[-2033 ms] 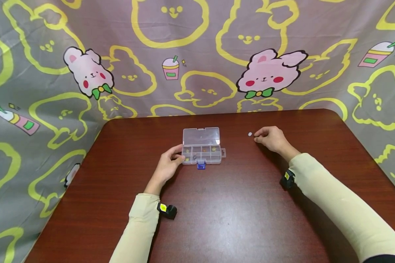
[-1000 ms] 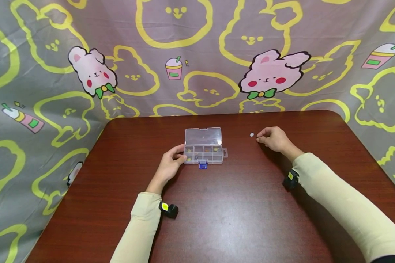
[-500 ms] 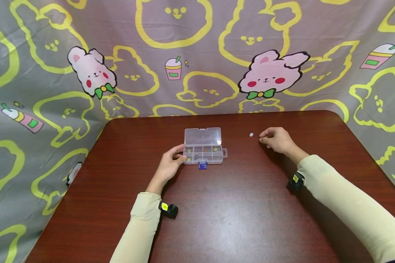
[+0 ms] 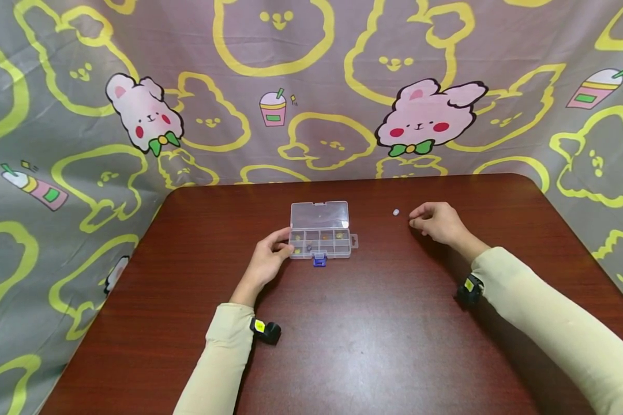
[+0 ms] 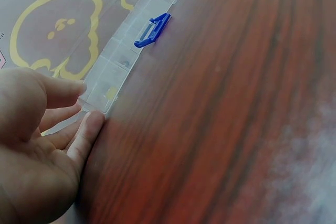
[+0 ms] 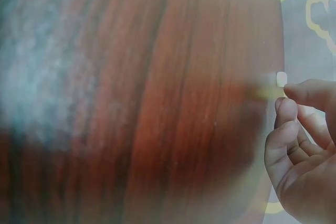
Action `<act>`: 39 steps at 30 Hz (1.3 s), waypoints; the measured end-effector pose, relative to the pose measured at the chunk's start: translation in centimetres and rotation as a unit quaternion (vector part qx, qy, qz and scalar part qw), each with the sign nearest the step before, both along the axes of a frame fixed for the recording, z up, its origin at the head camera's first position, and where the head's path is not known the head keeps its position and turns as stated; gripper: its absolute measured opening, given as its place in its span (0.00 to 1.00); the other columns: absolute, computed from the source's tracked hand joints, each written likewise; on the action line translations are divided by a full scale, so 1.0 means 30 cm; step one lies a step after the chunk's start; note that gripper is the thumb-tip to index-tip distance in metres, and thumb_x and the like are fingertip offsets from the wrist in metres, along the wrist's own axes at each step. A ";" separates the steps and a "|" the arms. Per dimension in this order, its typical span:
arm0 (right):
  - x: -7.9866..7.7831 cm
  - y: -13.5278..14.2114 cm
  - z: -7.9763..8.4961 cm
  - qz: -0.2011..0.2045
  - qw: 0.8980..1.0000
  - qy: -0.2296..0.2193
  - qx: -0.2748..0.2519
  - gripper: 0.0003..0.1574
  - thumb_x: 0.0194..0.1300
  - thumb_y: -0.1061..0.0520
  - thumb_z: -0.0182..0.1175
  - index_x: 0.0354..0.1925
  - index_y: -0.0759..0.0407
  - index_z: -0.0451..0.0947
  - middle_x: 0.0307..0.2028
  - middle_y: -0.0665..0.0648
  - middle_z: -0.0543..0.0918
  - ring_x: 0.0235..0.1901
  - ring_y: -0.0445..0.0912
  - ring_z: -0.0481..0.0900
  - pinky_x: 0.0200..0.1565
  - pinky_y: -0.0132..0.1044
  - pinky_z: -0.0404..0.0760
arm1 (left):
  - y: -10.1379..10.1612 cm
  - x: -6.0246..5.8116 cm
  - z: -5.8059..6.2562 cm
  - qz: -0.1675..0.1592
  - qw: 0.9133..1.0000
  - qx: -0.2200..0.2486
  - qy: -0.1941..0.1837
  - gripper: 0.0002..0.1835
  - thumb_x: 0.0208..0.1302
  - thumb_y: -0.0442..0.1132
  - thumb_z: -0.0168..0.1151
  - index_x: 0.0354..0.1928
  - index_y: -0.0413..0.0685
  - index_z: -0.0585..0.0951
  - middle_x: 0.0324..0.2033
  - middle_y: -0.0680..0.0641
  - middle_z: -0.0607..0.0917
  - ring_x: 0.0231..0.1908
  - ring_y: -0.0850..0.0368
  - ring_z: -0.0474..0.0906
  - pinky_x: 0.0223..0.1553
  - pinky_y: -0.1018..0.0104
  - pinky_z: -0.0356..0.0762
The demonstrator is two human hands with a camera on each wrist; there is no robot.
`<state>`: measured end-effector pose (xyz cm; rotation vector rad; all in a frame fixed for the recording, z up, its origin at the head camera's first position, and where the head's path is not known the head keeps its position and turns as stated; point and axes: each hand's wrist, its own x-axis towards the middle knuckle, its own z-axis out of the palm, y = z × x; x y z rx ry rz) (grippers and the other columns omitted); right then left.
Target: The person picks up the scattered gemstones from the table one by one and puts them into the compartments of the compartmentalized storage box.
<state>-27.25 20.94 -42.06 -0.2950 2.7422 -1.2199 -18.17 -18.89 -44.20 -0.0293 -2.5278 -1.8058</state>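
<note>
A clear plastic compartment box (image 4: 319,245) stands on the table with its lid (image 4: 319,215) raised and a blue latch (image 4: 319,260) at its front. My left hand (image 4: 267,260) grips its left end, thumb at the front corner and fingers behind. Small yellow, orange and dark pieces lie in some compartments. Right of the box, a small whitish piece (image 4: 396,212) rests on the table; the right wrist view shows this white piece (image 6: 282,79) just beyond the fingertips. My right hand (image 4: 437,223) is a little right of it, fingers loosely bent, with nothing visible between them.
The dark red-brown wooden table (image 4: 363,323) reflects light near its front. A patterned cloth (image 4: 311,92) hangs behind and at both sides. A hanging tab (image 4: 355,241) sticks out from the box's right end. Each wrist wears a black camera.
My right hand has drawn slightly to the right, away from the whitish piece, which stays on the table. My left hand keeps its grip on the box. The view has shifted slightly.
</note>
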 end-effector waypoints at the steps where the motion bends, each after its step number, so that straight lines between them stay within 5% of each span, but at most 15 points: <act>1: 0.001 0.000 -0.001 0.000 1.000 -0.001 -0.002 0.09 0.68 0.61 0.63 0.44 0.66 0.82 0.33 0.61 0.85 0.25 0.49 0.78 0.22 0.38 0.76 | 0.000 0.000 0.001 0.001 1.000 -0.001 -0.001 0.26 0.68 0.26 0.60 0.67 0.36 0.73 0.60 0.35 0.79 0.52 0.42 0.78 0.44 0.71 0.75; 18: 0.038 -0.072 -0.009 0.013 0.999 -0.005 -0.050 0.08 0.65 0.64 0.66 0.43 0.67 0.83 0.30 0.60 0.85 0.22 0.46 0.76 0.19 0.35 0.74 | 0.001 0.000 0.004 -0.004 1.000 0.009 0.005 0.26 0.68 0.25 0.59 0.68 0.32 0.71 0.60 0.30 0.77 0.52 0.38 0.78 0.41 0.76 0.72; 27: 0.067 -0.146 -0.014 0.038 0.996 -0.023 -0.077 0.08 0.64 0.65 0.66 0.42 0.65 0.84 0.25 0.57 0.82 0.18 0.44 0.73 0.16 0.34 0.70 | 0.025 0.053 0.106 -0.010 1.000 0.009 -0.002 0.25 0.67 0.22 0.57 0.66 0.25 0.70 0.60 0.26 0.75 0.52 0.34 0.77 0.42 0.74 0.73; 33: 0.092 -0.204 -0.004 0.058 0.994 -0.021 -0.090 0.08 0.63 0.65 0.66 0.42 0.65 0.84 0.23 0.58 0.82 0.16 0.46 0.73 0.14 0.34 0.68 | 0.004 0.023 0.034 -0.001 1.000 0.002 -0.001 0.25 0.69 0.26 0.59 0.68 0.32 0.72 0.61 0.31 0.77 0.53 0.40 0.77 0.44 0.70 0.74; 39: 0.105 -0.249 0.002 0.074 0.993 -0.008 -0.089 0.08 0.63 0.65 0.67 0.42 0.64 0.85 0.24 0.58 0.83 0.18 0.48 0.75 0.15 0.35 0.69 | 0.030 0.065 0.122 -0.011 1.000 0.007 -0.005 0.25 0.68 0.23 0.57 0.67 0.26 0.70 0.61 0.27 0.75 0.53 0.35 0.76 0.43 0.74 0.72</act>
